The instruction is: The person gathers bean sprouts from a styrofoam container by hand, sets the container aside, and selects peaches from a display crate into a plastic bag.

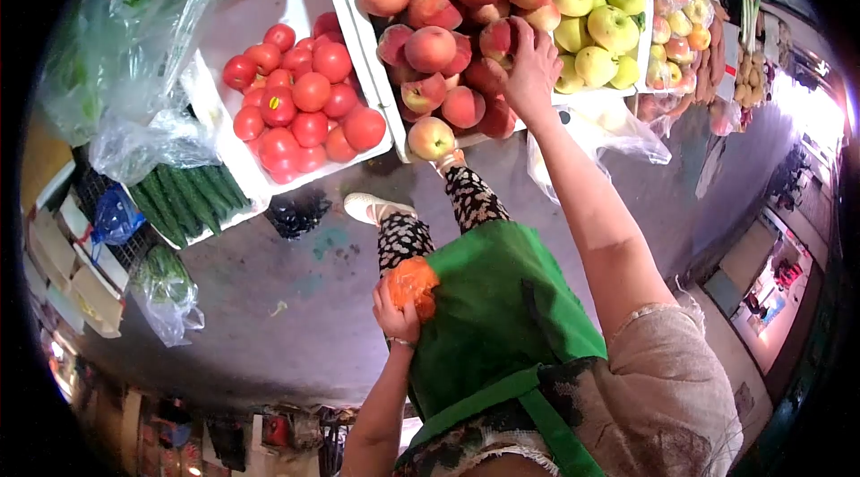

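Observation:
My right hand (532, 74) reaches forward to the right side of a heap of red and yellow peaches (430, 49). Its fingers curl over a dark red peach (498, 36) there, partly hiding it. Close to my body, at the front of a green apron, my left hand (396, 311) is closed round a crumpled orange cloth or bag (414, 285); which of the two I cannot tell. A paler peach (431, 138) sits at the near edge of the peach box.
Left of the peaches, a white tray (246, 154) holds tomatoes (310, 92) and cucumbers (190, 195). Green-yellow apples (612, 26) lie to the right, with bagged fruit (674, 38) beyond. Clear plastic bags (602, 132) hang at the stall's edge. Below is the grey floor (296, 316).

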`<state>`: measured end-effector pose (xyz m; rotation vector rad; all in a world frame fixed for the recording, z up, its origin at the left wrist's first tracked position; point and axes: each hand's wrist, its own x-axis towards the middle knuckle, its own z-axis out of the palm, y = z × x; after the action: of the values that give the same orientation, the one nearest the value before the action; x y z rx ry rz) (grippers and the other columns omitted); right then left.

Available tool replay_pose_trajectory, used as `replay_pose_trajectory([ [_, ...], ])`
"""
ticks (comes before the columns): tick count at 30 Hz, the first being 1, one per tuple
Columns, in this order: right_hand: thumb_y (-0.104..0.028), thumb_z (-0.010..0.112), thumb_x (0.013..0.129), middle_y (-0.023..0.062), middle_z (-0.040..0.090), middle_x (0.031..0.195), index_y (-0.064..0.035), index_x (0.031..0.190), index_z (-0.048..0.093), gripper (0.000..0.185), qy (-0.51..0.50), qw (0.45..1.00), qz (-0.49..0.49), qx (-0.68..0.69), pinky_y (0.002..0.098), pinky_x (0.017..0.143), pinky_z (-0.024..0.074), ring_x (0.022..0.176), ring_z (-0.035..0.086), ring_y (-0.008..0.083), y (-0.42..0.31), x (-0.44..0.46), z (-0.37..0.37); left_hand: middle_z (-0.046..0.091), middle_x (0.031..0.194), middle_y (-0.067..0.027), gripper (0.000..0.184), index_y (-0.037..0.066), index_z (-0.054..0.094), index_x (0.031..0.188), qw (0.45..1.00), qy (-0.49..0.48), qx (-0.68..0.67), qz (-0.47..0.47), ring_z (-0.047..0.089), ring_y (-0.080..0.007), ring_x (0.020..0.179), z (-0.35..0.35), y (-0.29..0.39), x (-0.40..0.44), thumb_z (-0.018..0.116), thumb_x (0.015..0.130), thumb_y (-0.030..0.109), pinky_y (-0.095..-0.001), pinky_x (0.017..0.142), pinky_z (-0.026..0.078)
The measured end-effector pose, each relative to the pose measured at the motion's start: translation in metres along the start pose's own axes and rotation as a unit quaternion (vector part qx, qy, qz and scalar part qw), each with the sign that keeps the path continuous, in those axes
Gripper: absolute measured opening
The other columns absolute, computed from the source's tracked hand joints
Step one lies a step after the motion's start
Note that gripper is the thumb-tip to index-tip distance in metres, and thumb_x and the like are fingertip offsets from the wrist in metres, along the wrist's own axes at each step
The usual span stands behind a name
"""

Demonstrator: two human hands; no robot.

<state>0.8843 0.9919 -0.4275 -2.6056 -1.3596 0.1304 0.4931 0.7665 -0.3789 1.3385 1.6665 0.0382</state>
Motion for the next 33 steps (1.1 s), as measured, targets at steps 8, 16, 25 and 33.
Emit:
replay_pose_trajectory([
  [8, -0.011, 0.079, 0.069, 0.0142, 0.053, 0.117, -0.0031, 0.131, 0.046, 0.071, -0.030, 0.975, -0.009, 0.222, 0.0379, 0.094, 0.0473, 0.108, 0.055, 0.0279, 0.055, -0.053, -0.015, 0.052, 0.129, -0.0168, 0.059, 0.008, 0.051, 0.132, 1.000, 0.003, -0.012, -0.001, 0.051, -0.0377, 0.117, 0.003, -0.001, 0.001, 0.055, 0.076, 0.026, -0.0452, 0.096, 0.039],
  [16, -0.015, 0.084, 0.073, 0.0156, 0.047, 0.123, -0.0012, 0.133, 0.041, 0.075, -0.005, 0.898, 0.240, 0.368, 0.0340, 0.091, 0.0493, 0.106, 0.055, 0.0230, 0.102, -0.092, 0.037, 0.054, 0.127, -0.0166, 0.059, 0.008, 0.051, 0.132, 1.000, 0.000, 0.013, 0.009, 0.052, -0.0377, 0.115, 0.002, -0.002, 0.001, 0.053, 0.077, 0.026, -0.0446, 0.095, 0.040],
  [25, -0.016, 0.078, 0.077, 0.0126, 0.045, 0.126, -0.0106, 0.135, 0.046, 0.067, -0.094, 0.917, 0.210, 0.326, 0.0360, 0.090, 0.0472, 0.108, 0.052, 0.0264, 0.121, -0.102, 0.029, 0.054, 0.128, -0.0164, 0.058, 0.007, 0.051, 0.132, 1.000, 0.011, -0.002, 0.010, 0.053, -0.0386, 0.113, 0.006, -0.006, 0.001, 0.053, 0.077, 0.026, -0.0445, 0.095, 0.040],
  [33, -0.030, 0.079, 0.078, 0.0192, 0.054, 0.125, 0.0013, 0.138, 0.042, 0.077, -0.072, 0.929, 0.183, 0.314, 0.0387, 0.092, 0.0459, 0.112, 0.055, 0.0286, 0.121, -0.053, 0.017, 0.054, 0.128, -0.0157, 0.059, 0.007, 0.051, 0.133, 1.000, 0.003, -0.011, -0.006, 0.053, -0.0374, 0.114, 0.006, -0.004, -0.001, 0.054, 0.077, 0.028, -0.0450, 0.094, 0.040],
])
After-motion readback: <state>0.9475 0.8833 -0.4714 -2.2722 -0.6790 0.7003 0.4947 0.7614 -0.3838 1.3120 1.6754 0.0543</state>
